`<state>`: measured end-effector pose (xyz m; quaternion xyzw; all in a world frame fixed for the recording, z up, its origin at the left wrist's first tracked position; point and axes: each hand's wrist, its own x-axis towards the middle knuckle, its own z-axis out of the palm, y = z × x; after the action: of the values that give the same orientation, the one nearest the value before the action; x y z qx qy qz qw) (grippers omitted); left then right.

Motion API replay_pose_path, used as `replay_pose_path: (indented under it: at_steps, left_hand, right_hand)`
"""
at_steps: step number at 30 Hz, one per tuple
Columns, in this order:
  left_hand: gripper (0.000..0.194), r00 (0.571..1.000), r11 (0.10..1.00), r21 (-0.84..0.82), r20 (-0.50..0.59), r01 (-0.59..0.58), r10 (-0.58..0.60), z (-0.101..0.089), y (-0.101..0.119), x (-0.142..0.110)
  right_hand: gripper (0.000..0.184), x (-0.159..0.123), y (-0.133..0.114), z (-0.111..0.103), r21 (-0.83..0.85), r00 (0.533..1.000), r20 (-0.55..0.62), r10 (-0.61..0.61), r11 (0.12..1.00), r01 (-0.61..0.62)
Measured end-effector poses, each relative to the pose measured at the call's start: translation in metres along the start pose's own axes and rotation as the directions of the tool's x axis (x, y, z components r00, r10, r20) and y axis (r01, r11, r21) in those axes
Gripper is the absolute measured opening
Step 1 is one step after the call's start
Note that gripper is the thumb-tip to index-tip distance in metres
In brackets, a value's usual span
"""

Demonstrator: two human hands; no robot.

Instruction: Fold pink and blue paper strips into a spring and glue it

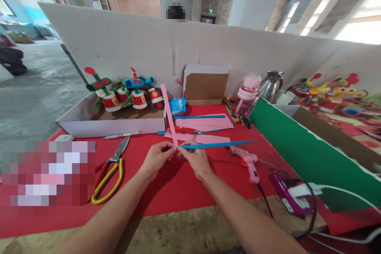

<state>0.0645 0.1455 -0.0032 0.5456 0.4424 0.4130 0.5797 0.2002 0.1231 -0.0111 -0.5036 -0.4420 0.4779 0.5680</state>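
Left hand [157, 160] and right hand [197, 160] pinch meeting ends — pink strip [169, 115] toward eleven o'clock, blue strip [222, 144] toward three.

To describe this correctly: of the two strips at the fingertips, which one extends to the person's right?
The held blue strip, extending past the right hand; the pink strip instead points forward, away from the person.

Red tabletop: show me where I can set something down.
Bare red tabletop shows below the left hand and right hand; another patch lies between scissors and left hand. Crowded: beyond the hands, with pink paper and a blue strip; at right, with glue gun and purple box.
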Motion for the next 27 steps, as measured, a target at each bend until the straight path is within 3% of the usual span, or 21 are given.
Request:
replay_pose_path:
  at_steps: [5, 9, 12, 15, 18, 27]
  left_hand:
    - [0.027, 1.0, 0.992, -0.126, 0.001, -0.007, 0.007, -0.003, -0.002, 0.002]
    - [0.027, 0.997, 0.964, -0.262, 0.074, 0.041, -0.022, -0.004, 0.003, 0.0]
    - [0.027, 0.99, 0.964, -0.262, 0.14, 0.054, -0.017, -0.003, 0.004, -0.001]
    - [0.027, 0.992, 0.976, -0.215, 0.123, 0.036, -0.01, -0.002, 0.003, -0.001]
    - [0.027, 0.995, 0.981, -0.19, 0.102, 0.042, -0.023, -0.002, 0.0, 0.0]
    - [0.027, 0.998, 0.981, -0.181, 0.026, 0.065, -0.061, 0.0, -0.002, 0.001]
  right_hand:
    - [0.018, 0.001, -0.001, 0.001, 0.13, 0.993, 0.115, 0.005, 0.991, -0.02]
    - [0.026, 0.002, -0.003, 0.002, 0.286, 0.976, 0.204, 0.082, 0.948, -0.139]
    - [0.03, 0.0, -0.006, 0.001, 0.369, 0.959, 0.251, 0.13, 0.903, -0.219]
    - [0.035, -0.002, -0.007, 0.0, 0.413, 0.948, 0.272, 0.166, 0.87, -0.271]
    - [0.036, -0.002, -0.004, 0.0, 0.394, 0.945, 0.27, 0.184, 0.874, -0.283]
    - [0.034, -0.001, 0.002, 0.003, 0.226, 0.979, 0.148, 0.141, 0.959, -0.173]
